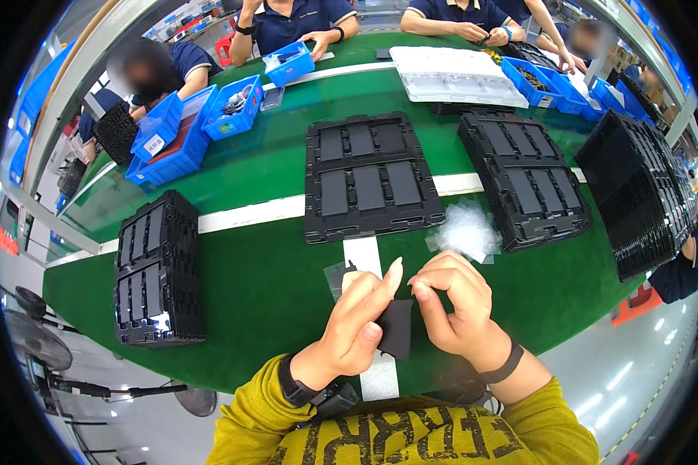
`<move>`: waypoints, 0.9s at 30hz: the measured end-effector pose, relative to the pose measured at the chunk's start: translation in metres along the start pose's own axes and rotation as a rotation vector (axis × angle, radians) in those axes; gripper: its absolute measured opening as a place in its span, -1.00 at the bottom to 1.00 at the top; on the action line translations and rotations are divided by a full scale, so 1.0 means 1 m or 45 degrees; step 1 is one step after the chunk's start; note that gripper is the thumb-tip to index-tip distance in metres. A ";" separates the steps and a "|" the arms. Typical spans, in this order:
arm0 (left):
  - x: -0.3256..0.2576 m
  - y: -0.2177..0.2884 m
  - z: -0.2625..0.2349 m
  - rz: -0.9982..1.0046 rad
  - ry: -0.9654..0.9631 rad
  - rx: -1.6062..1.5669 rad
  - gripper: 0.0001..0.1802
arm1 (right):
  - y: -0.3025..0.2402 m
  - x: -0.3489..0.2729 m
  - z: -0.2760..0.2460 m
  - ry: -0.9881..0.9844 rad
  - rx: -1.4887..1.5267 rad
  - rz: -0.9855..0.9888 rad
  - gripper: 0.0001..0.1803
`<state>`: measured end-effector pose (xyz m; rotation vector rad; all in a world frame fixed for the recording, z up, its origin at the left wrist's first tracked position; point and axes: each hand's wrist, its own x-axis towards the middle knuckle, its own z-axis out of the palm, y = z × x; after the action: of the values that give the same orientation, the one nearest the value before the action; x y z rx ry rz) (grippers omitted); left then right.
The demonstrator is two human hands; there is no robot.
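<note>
My left hand (347,329) is closed around a dark, flat rectangular panel (396,329), its thumb folded over it and a finger stretched upward. My right hand (456,310) is close beside it, thumb and index finger pinched together; whatever is between those fingertips is too small to make out. Just past my left hand, a clear film piece (334,280) lies on the green table. Beyond my right hand sits a pile of clear film squares (467,231). Ahead, a black tray (376,225) holds several dark rectangular panels in its pockets.
Stacks of black trays stand at left (182,271), at right (549,231) and far right (636,201). A white tray (457,74) lies farther back. Blue bins (182,159) line the far left side, and more stand at right. Co-workers sit across the green table (256,310).
</note>
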<state>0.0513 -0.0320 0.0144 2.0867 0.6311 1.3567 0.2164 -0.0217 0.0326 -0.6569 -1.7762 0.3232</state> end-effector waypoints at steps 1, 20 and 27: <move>0.000 0.000 0.000 -0.001 0.000 0.002 -0.35 | -0.001 0.000 0.000 0.006 0.010 -0.014 -0.88; 0.000 -0.005 0.001 -0.046 0.033 0.028 -0.49 | -0.010 -0.005 0.002 -0.265 0.361 -0.168 -0.78; 0.002 -0.007 0.002 -0.002 0.017 0.076 -0.51 | -0.011 -0.004 0.002 -0.297 0.487 -0.030 -0.80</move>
<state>0.0531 -0.0265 0.0102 2.1253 0.6862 1.3673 0.2120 -0.0329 0.0347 -0.3339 -1.8709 0.7267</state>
